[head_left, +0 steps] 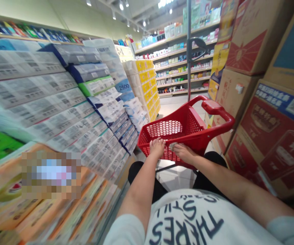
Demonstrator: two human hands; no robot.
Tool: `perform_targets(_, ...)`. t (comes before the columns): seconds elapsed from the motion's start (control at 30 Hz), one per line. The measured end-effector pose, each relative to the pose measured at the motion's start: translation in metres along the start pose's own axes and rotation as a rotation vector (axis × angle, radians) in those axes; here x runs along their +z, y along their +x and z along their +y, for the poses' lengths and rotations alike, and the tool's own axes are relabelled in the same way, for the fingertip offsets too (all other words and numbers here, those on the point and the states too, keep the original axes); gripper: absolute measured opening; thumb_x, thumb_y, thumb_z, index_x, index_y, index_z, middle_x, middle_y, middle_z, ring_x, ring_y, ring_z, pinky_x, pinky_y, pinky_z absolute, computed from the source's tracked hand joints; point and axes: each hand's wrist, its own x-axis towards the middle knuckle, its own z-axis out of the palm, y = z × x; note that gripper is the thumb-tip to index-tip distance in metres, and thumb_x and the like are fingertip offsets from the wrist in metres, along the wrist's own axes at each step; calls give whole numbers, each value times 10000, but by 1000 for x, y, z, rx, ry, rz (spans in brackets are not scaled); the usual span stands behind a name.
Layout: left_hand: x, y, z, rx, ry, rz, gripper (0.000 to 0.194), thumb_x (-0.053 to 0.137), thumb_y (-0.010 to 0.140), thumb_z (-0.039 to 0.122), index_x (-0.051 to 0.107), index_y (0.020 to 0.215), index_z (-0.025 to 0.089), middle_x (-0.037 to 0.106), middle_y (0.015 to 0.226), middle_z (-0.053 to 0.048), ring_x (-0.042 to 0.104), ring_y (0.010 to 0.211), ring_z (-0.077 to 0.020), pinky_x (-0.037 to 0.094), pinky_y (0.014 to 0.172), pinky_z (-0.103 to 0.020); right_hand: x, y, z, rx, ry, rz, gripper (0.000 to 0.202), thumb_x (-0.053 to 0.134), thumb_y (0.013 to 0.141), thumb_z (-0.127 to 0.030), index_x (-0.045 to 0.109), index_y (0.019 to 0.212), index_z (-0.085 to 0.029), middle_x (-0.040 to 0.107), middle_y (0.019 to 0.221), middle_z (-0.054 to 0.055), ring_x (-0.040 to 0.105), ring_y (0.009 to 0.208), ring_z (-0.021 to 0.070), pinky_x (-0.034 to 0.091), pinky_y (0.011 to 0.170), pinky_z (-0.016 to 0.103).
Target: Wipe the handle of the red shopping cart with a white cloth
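Observation:
A red shopping cart [200,143] stands side-on right in front of me, its perforated basket at the left and its handle [224,123] reaching out to the right. My left hand [157,147] rests on the near rim of the basket, its fingers bent over the edge. Just right of it, my right hand [184,152] is at the same near side, fingers curled around something small and greyish [172,146] that I cannot make out. The part of the basket's inside that shows holds no goods.
Stacked tissue packs [90,120] line the left, with yellow-sided packs [148,86] farther back. Large cartons [271,126] rise close on the right. A grey metal pole [189,68] stands behind the cart, before shelves [174,63] of small goods.

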Motion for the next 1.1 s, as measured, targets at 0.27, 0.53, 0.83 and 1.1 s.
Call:
perform_targets(0.27, -1, 0, 4, -29, -25, -5, 351, 278, 993, 374, 573, 1146, 260, 470, 1403, -37, 369, 1283, -233, 203, 1108, -505, 0, -8, 9, -120, -36, -39, 344, 385, 937, -300, 623, 1169, -213, 617, 1252, 81, 509, 1231, 190, 360, 1090, 437)
perform_targets(0.53, 2, -1, 5, -37, -31, 1, 365, 255, 994, 374, 564, 1159, 270, 474, 1388, -46, 392, 1257, -241, 186, 1105, -535, 2, -13, 17, -87, 96, -45, 438, 280, 947, -204, 514, 1317, -206, 561, 1329, 85, 523, 1220, 160, 432, 1040, 375)
perform_targets(0.83, 6, 0, 4, -39, -47, 46, 363, 266, 990, 391, 581, 1121, 268, 499, 1351, -50, 416, 1222, -249, 197, 1095, -542, 0, -1, 11, -150, -42, -38, 366, 365, 960, -262, 568, 1264, -232, 580, 1308, 73, 447, 1297, 188, 313, 1125, 436)
perform_targets(1.1, 4, -8, 3, -7, -87, 104, 364, 295, 984, 335, 490, 1291, 337, 501, 1364, -20, 408, 1252, -232, 160, 1121, -517, -4, 3, -2, -252, -123, 65, 446, 327, 949, -173, 475, 1368, -208, 473, 1416, 103, 385, 1341, 192, 326, 1132, 426)
